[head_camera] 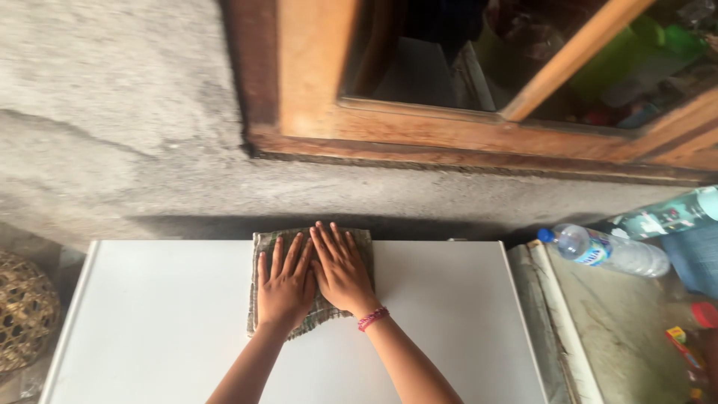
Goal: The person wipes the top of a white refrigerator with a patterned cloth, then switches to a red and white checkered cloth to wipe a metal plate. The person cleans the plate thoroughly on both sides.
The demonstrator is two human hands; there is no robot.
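A view from above showed two bare hands pressed flat on a folded cloth (pixel 311 280) of grey-green weave. The cloth lay on a white desk (pixel 149 322), at the middle of its far edge, close to a rough grey wall (pixel 112 112). The left hand (pixel 285 286) rested on the cloth's left half, fingers spread and pointing toward the wall. The right hand (pixel 341 271) lay just beside it, touching it along the thumb side, fingers also spread flat and gripping nothing. A pink braided bracelet (pixel 372 319) circled the right wrist. Both hands were open, palms down, side by side. Above the desk, a wooden window frame (pixel 314 90) was set into the wall. To the right, on a worn grey surface (pixel 621 322), a clear plastic bottle with a blue cap (pixel 606 251) lay on its side. At the far left edge, part of a woven basket (pixel 22 310) was visible beside the desk.
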